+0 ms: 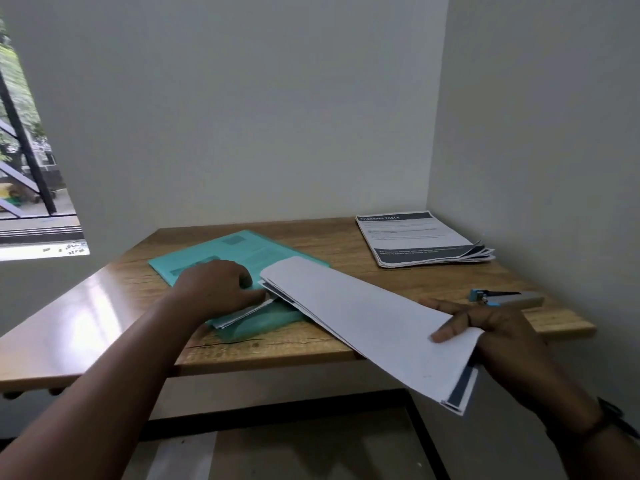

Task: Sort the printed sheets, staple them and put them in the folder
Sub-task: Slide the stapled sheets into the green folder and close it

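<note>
White stapled sheets (374,320), pinched in the right hand (498,336) grip, point lengthwise left into the teal folder (242,254), whose mouth the left hand (218,289) grip pinches.

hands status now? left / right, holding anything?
Left hand: fingers curled at the teal folder's opening, apparently pinching its edge.
Right hand: holding the sheaf of sheets, thumb on top.

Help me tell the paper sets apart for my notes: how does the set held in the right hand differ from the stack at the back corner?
The held set is gripped by the right hand, tilted, one end at the green folder; the corner stack lies flat on the table, untouched. The held set shows a blank side; the corner stack shows print. Both are multi-sheet white paper with dark bands.
</note>
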The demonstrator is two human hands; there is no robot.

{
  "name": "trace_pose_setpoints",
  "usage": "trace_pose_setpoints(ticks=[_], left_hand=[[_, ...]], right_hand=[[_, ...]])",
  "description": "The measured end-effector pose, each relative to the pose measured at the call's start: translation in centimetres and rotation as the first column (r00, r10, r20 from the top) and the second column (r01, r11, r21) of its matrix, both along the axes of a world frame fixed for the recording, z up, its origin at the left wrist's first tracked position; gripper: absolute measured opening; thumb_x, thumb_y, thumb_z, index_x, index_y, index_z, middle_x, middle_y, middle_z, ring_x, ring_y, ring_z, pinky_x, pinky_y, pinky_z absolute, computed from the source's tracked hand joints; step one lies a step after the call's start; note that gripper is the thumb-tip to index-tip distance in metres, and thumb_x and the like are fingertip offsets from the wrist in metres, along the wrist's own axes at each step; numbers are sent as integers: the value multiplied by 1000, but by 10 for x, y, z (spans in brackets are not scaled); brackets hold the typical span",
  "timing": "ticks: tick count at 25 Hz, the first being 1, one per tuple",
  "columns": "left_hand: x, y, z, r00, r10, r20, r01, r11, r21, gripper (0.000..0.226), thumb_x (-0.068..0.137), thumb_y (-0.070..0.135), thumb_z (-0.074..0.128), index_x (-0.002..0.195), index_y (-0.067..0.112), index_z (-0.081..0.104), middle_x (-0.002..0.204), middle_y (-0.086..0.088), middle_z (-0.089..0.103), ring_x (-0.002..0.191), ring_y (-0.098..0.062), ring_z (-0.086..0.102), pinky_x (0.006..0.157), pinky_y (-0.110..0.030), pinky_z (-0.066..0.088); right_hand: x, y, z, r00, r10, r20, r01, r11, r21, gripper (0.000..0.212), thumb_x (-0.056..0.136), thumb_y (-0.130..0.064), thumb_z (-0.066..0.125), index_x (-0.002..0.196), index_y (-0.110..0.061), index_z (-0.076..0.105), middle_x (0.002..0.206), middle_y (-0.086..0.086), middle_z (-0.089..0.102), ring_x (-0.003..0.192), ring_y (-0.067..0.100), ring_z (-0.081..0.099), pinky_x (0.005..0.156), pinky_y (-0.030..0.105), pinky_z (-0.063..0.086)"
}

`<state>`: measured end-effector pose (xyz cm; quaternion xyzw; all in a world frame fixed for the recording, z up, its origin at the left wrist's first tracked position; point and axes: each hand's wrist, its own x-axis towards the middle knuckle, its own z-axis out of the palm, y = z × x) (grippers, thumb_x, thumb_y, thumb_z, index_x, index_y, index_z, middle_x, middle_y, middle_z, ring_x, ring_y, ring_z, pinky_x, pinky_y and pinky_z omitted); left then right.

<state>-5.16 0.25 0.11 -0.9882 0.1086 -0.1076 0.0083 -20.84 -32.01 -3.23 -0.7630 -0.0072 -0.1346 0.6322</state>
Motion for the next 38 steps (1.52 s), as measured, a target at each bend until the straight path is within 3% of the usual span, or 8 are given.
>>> trace_pose_setpoints(ticks=[6,13,20,26,29,33,35,38], left_hand=[[3,-8,-4,992,-38,123,20,988,152,53,84,67,43,65,20,59,68,6,58,67,-15,56,58,-24,43],[-4,-16,-5,955,-166,246,89,950,298,31,98,32,36,78,17,54,77,-1,56,72,-21,57,58,-29,39],[-4,-3,12,872,-32,489,69,996,-58,20,95,15,53,75,11,56,76,-7,60,72,-30,62,59,-38,50],[-27,-21,19,834,22,552,33,995,-89,14,95,15,54,101,8,65,93,-7,65,80,-28,64,62,-41,54],[-35,-34,18,780,39,625,75,985,-155,10,89,16,63,89,7,67,81,-7,66,65,-31,64,51,-36,49],[-38,-38,11,692,-26,721,133,987,-92,22,59,1,85,66,5,65,57,-8,59,39,-29,54,32,-30,44],[-37,-36,9,708,-25,706,142,984,-107,23,59,0,86,67,6,65,59,-8,60,41,-28,55,32,-30,45],[-31,-31,6,742,29,670,148,967,-206,6,81,11,71,81,6,66,74,-9,66,54,-30,61,43,-32,47]], right_hand=[[-10,1,-1,1000,-5,-2,5,1000,16,34,76,19,59,60,-6,75,94,-18,74,83,8,71,65,28,51],[-21,-6,3,997,-63,-39,66,996,65,21,73,18,60,71,3,75,102,-6,75,91,23,71,84,51,55],[-24,2,7,997,-56,-57,61,994,86,11,64,12,71,62,1,73,99,-9,75,91,22,70,79,44,55],[-5,36,11,998,16,-64,4,954,299,32,69,17,60,52,-6,72,83,-1,77,67,18,73,58,30,54],[18,69,14,995,47,-92,-12,938,346,31,73,14,59,54,-7,72,69,7,74,52,23,68,45,24,51],[48,93,25,996,-53,-70,65,984,168,24,82,3,57,71,-16,67,64,6,66,53,22,60,48,22,43],[51,97,28,994,-102,28,106,952,-288,16,84,-14,55,92,-27,57,88,-2,66,73,22,64,56,25,45],[43,99,30,924,-74,374,367,437,-821,53,76,-50,48,123,-27,47,118,0,55,100,27,57,74,34,45]])
